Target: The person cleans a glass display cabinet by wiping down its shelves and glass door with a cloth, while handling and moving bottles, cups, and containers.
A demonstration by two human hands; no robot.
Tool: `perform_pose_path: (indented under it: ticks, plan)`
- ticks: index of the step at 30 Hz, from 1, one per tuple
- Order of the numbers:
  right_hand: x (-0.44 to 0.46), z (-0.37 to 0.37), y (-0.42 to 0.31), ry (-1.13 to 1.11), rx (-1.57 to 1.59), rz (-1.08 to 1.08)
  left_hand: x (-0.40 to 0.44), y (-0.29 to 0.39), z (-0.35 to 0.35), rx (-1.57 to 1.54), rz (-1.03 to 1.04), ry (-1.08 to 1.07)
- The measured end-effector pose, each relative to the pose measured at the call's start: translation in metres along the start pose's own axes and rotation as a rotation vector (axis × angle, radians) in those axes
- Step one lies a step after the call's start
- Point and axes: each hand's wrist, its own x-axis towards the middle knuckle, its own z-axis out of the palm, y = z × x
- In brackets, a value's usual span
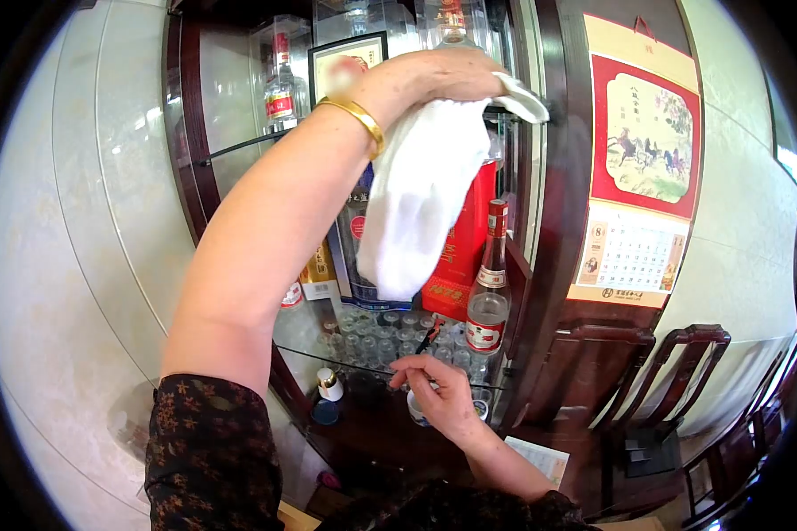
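My left hand (456, 78) is raised at the upper shelf of a dark wood cabinet, wrapped round a white cloth (421, 195) that hangs down in front of the middle shelf. A gold bangle (356, 119) circles that wrist. Lower down, my right hand (434, 389) is near the front edge of the glass shelf, its fingers loosely curled, and whether they hold anything is hidden. Just above it stand a clear bottle with a red cap (487, 305) and several small glasses (372, 341). A red box (456, 252) is partly behind the cloth.
Another bottle (280, 88) stands at the upper left beside a framed picture (348, 62). A white jar (329, 385) sits below the glass shelf. To the right hang a calendar (633, 248) and, lower, dark wooden chairs (682, 354) stand by the wall.
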Motion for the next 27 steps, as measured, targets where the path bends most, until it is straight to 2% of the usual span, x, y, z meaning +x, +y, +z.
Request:
perform_pose_path:
  ticks: [2,4,6,8,10,14,16,20,22,24,25,27]
  plan:
    - [-0.001,0.002,0.002,0.009,-0.010,-0.023,0.006,0.001,0.006,0.028,0.106,0.073]
    - [0.000,0.003,0.001,0.001,-0.018,-0.036,-0.001,0.008,0.004,0.012,0.041,0.070]
    - [0.000,0.004,-0.001,-0.007,-0.024,-0.051,-0.007,0.005,-0.001,-0.069,0.139,0.018]
    - [0.000,0.004,-0.003,-0.022,-0.013,-0.006,-0.019,0.003,-0.006,-0.117,0.110,-0.032]
    - [0.001,0.007,0.003,-0.016,-0.012,-0.018,-0.029,-0.003,-0.009,-0.231,0.050,0.027]
    - [0.000,0.009,0.002,-0.036,-0.028,0.028,-0.052,-0.043,-0.030,-0.035,0.027,0.024]
    - [0.000,0.011,0.005,-0.032,0.001,0.017,-0.072,-0.055,-0.046,-0.010,-0.112,-0.074]
    - [-0.002,0.011,0.005,-0.032,0.037,0.028,-0.112,-0.119,-0.059,-0.034,-0.321,0.049]
    - [-0.004,0.008,0.002,-0.050,0.043,0.074,-0.136,-0.135,-0.071,-0.059,-0.402,-0.011]
    - [-0.006,0.008,0.003,-0.019,0.040,0.065,-0.157,-0.181,-0.071,-0.052,-0.348,0.140]
    - [-0.007,0.007,0.005,-0.002,0.033,0.054,-0.166,-0.187,-0.067,-0.043,-0.356,0.139]
    - [-0.008,0.007,0.005,-0.003,0.031,0.035,-0.191,-0.199,-0.055,-0.483,-0.466,0.734]
